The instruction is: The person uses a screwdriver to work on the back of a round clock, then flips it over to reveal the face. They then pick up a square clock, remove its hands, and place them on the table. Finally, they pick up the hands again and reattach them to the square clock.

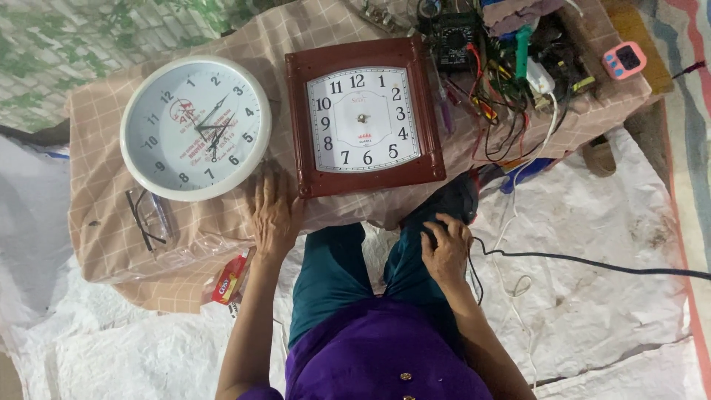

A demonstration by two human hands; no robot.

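My left hand point(275, 211) lies flat on the checked cloth of a low table point(104, 222), fingers spread, between a round white wall clock point(195, 127) and a square brown-framed clock point(364, 117). It touches the cloth just below the square clock's lower left corner and holds nothing. The square clock shows no hands on its dial. My right hand point(446, 250) rests on my knee, fingers curled over the dark green trouser cloth, beside a black cable point(592, 263).
A pair of glasses point(148, 216) lies under clear plastic at the table's front left. A red packet point(230, 278) sits at the table edge. A multimeter point(453, 38), tangled wires and tools point(511, 81) crowd the back right. A small pink timer point(624, 59) stands far right.
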